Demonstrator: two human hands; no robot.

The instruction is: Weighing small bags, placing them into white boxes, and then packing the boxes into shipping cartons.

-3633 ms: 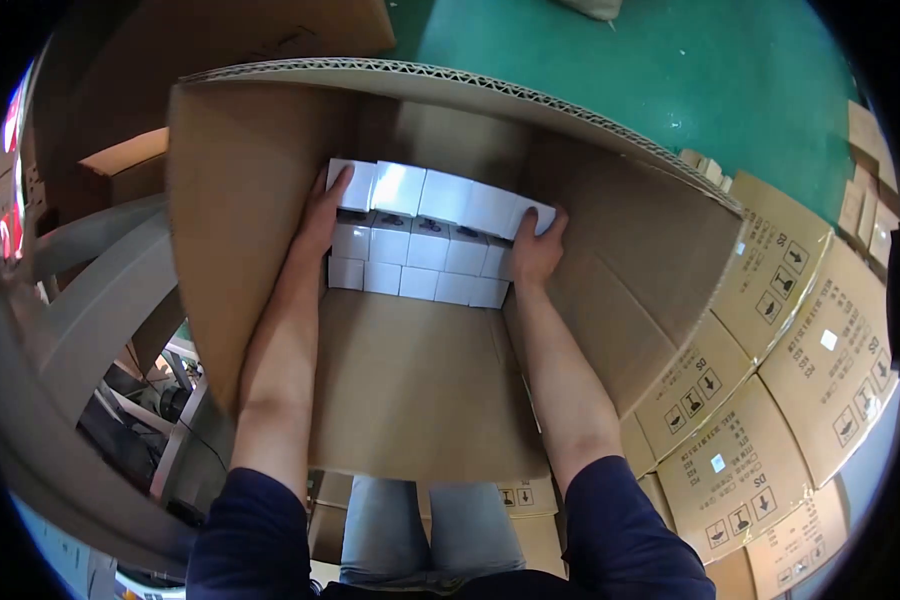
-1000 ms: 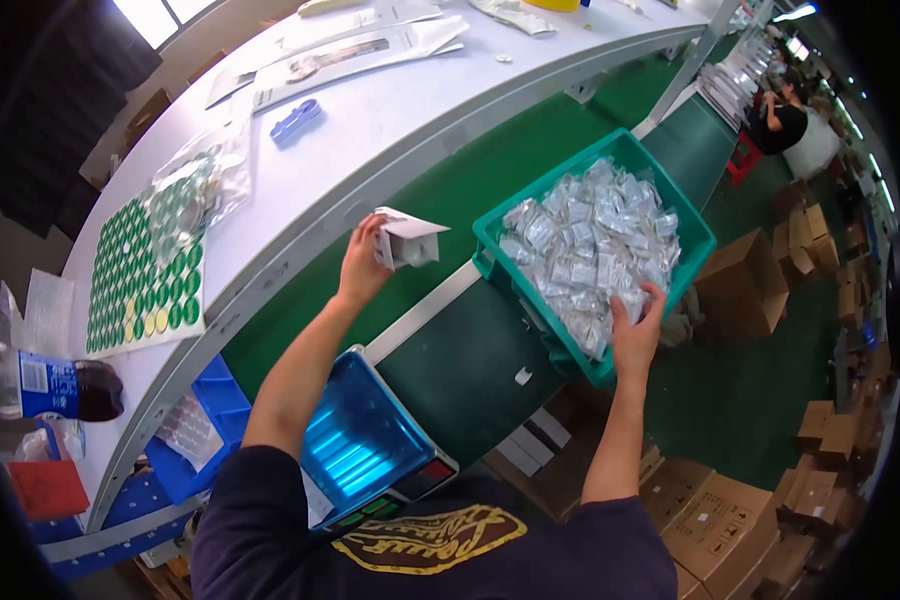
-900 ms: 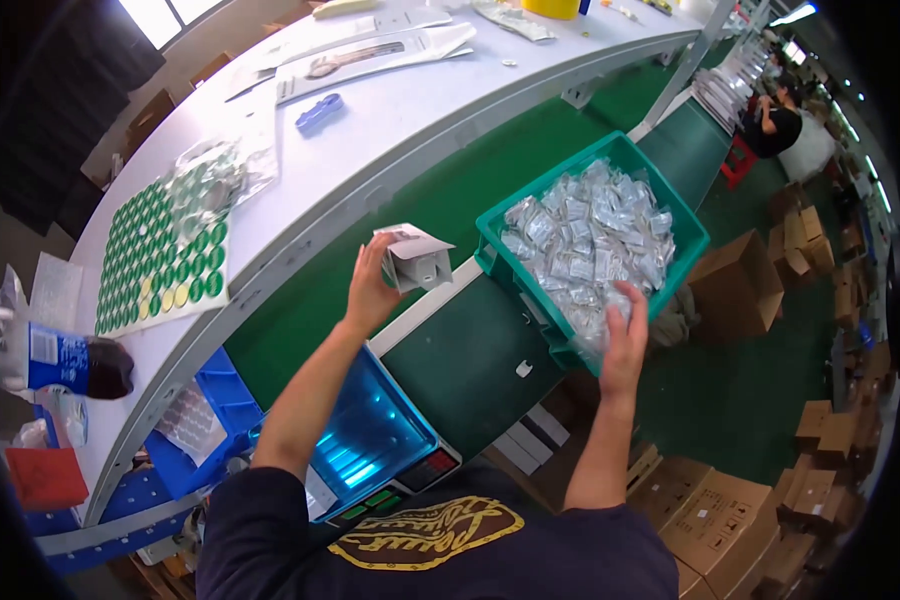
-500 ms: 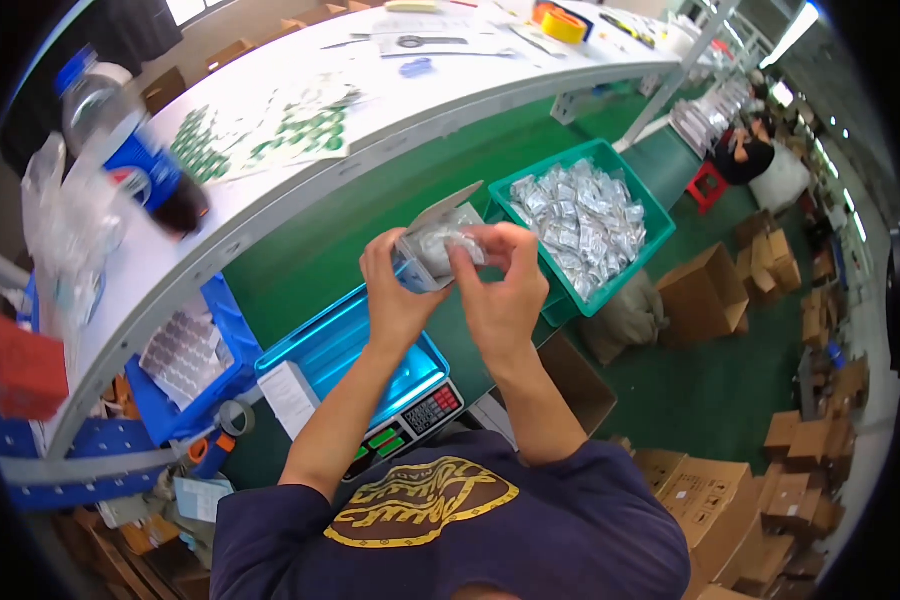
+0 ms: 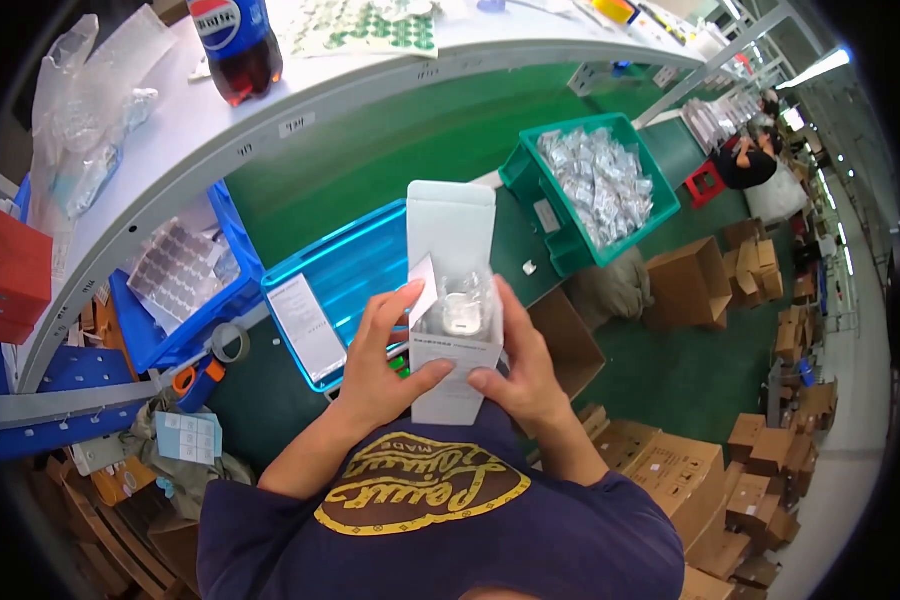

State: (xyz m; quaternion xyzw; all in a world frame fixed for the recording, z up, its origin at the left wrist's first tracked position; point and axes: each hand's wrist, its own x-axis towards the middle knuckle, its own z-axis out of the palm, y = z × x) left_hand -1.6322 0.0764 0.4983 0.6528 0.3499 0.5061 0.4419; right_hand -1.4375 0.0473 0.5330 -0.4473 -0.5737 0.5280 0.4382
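Both my hands hold an open white box [image 5: 451,400] in front of my chest, with its long lid flap [image 5: 452,225] raised. A white item in a clear plastic bag [image 5: 462,312] sits in its mouth. My left hand [image 5: 382,355] grips the left side, its thumb on the front face and its fingers by a small side flap. On the other side, my right hand [image 5: 522,360] wraps the box with its thumb on the front. The box's lower contents are hidden.
Behind the box lies a shiny blue tray [image 5: 355,250] with a white carton [image 5: 308,325] on it. A green bin [image 5: 535,225] of bagged parts stands far right. A blue bin [image 5: 145,335] holds label sheets. A cola bottle [image 5: 242,60] stands on the shelf; cartons [image 5: 685,285] fill the right floor.
The box has come nearer my chest and turned its front toward me. My right fingers have left the bagged item and now hold the box's side. The view has shifted.
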